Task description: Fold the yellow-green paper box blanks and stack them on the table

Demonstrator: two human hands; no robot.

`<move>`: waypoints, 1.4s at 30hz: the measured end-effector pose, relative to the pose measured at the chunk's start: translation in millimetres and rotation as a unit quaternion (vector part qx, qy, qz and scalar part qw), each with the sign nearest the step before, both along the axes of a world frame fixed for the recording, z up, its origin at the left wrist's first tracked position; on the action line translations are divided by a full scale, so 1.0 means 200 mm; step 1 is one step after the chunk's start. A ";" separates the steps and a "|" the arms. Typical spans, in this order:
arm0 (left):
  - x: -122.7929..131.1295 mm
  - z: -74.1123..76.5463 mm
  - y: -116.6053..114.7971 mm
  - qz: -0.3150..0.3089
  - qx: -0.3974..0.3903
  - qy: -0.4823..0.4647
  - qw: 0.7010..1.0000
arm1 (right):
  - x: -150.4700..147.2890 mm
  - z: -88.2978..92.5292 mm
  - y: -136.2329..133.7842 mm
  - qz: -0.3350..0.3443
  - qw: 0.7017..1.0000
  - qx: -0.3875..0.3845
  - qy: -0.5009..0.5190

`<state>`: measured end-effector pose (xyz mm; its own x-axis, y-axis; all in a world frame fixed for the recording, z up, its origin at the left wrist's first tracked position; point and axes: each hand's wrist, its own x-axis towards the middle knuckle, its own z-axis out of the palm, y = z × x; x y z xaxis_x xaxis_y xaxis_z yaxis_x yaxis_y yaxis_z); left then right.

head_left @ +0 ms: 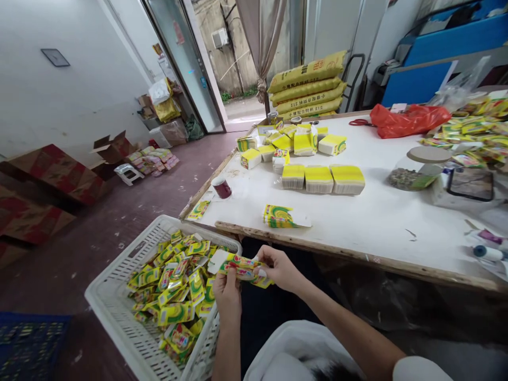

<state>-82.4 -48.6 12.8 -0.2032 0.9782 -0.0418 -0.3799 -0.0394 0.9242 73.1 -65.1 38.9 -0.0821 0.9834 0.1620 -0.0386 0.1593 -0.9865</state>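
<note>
Both hands hold a small stack of yellow-green printed packets (238,264) in front of me, below the table edge. My left hand (227,294) grips the stack from underneath, fingers closed. My right hand (278,269) pinches its right end. Just to the left stands a white plastic crate (115,286) filled with several loose packets of the same kind (178,286). One more short stack of packets (278,216) lies on the white table (377,217) near its front edge.
Bundled yellow stacks (319,179) sit mid-table, more at the far end beside a dark red cup (221,187). A red bag (408,119), a lidded jar (416,169) and loose packets crowd the right. Yellow sacks (307,87) stand behind. Cardboard boxes (47,180) line the left floor.
</note>
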 end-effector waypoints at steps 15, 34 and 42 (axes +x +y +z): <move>-0.03 0.14 -0.04 -0.187 0.094 0.389 0.897 | -0.02 -0.01 -0.04 -0.194 0.958 0.160 -0.135; 0.01 0.02 -0.04 -0.078 0.126 0.348 0.926 | -0.04 -0.06 -0.05 0.023 0.987 0.114 -0.114; -0.08 0.10 0.00 -0.127 0.122 0.444 0.878 | 0.10 -0.01 -0.02 0.082 0.955 0.094 -0.268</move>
